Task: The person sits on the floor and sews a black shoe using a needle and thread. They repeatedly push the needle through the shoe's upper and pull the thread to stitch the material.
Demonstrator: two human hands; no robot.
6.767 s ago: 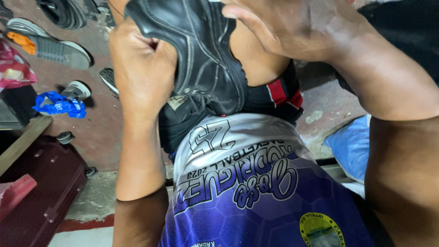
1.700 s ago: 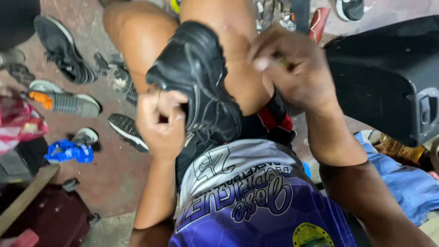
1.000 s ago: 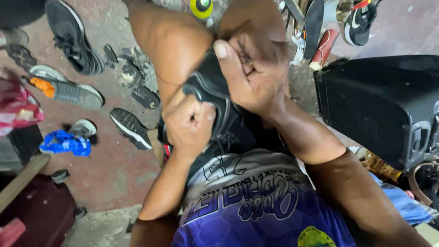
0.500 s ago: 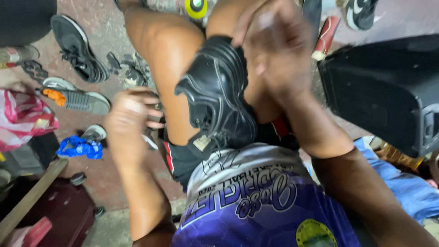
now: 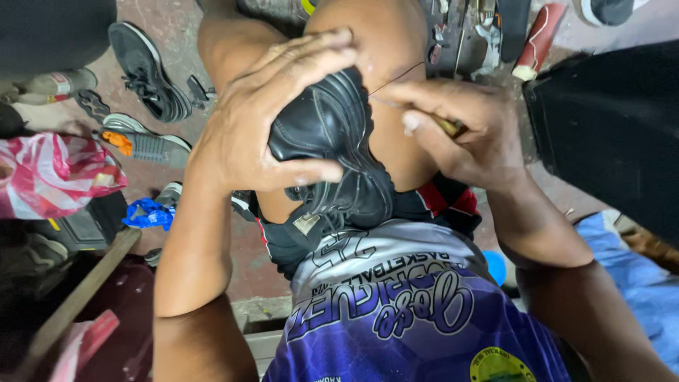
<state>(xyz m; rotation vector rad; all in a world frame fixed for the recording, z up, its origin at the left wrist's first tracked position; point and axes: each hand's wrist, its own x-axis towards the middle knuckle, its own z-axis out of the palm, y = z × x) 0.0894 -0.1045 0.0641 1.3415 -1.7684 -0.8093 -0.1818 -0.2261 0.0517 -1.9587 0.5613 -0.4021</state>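
Note:
A black leather shoe rests between my bare knees, toe pointing away from me. My left hand grips it across the upper, fingers spread over the top and thumb under the side. My right hand is closed on a stitching awl with a pale wooden handle, its thin metal point at the shoe's right edge. A dark thread runs tight from the shoe up and to the right.
Several loose shoes and soles lie on the reddish floor at upper left. A pink and white plastic bag and a blue wrapper sit left. A black box stands right, tools above it.
My left hand came off the side and now clamps over the shoe's top. My right hand dropped from above the shoe to its right edge with the awl. The view shifted closer.

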